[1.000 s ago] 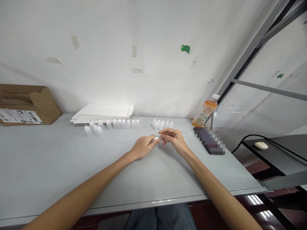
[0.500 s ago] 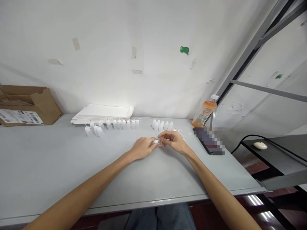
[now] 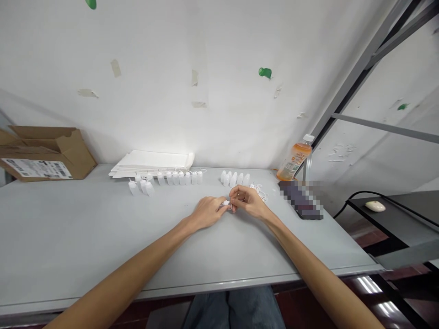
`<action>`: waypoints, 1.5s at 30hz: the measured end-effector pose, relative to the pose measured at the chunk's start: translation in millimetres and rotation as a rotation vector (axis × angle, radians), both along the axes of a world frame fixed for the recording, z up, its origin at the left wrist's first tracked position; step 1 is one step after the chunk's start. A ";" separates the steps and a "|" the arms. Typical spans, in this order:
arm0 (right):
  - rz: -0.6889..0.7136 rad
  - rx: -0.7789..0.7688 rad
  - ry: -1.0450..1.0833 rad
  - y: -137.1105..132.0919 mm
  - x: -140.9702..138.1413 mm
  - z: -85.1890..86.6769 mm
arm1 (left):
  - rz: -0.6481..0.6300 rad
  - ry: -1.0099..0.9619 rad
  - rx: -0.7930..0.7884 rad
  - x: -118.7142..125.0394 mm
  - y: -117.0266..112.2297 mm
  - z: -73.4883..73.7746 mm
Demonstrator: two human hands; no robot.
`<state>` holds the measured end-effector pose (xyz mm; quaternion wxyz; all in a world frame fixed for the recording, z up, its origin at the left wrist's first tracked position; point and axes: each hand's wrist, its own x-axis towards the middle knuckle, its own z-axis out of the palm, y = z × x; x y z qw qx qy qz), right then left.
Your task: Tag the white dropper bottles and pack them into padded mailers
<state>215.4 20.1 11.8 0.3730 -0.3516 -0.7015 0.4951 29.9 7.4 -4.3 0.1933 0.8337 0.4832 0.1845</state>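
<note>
My left hand (image 3: pixel 206 211) and my right hand (image 3: pixel 247 200) meet over the middle of the grey table (image 3: pixel 103 237). Both pinch a small white tag (image 3: pixel 226 203) between their fingertips; a thin string seems to be at it, too fine to see well. Behind my hands stands a short group of white tags (image 3: pixel 235 178). A longer row of white tags (image 3: pixel 168 179) runs to the left of it. A loose heap of white string (image 3: pixel 259 191) lies just right of my right hand.
A stack of white sheets (image 3: pixel 154 161) lies against the wall. An open cardboard box (image 3: pixel 44 153) is at far left. An orange drink bottle (image 3: pixel 293 160) and a dark blurred flat object (image 3: pixel 302 199) sit at right. A computer mouse (image 3: pixel 375 206) rests on a lower shelf.
My hands stay pinched together on the tag with small finger movements. The view has shifted slightly, so the things on the table sit a bit further right.
</note>
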 end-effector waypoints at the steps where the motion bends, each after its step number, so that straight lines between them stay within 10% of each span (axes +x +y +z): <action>1: -0.004 0.008 0.003 0.1 0.1 0.8 | -0.001 -0.020 -0.008 0.0 -0.5 1.2; 26: -0.110 0.018 -0.040 1.0 -2.4 1.0 | 0.042 -0.115 -0.006 0.4 -0.5 3.0; 37: -0.220 0.173 0.030 1.3 5.0 11.7 | -0.051 -0.222 0.046 -0.8 -12.7 26.0; 45: -0.349 0.390 -0.062 -8.3 5.7 18.1 | 0.282 -0.457 0.042 -37.1 -17.1 20.1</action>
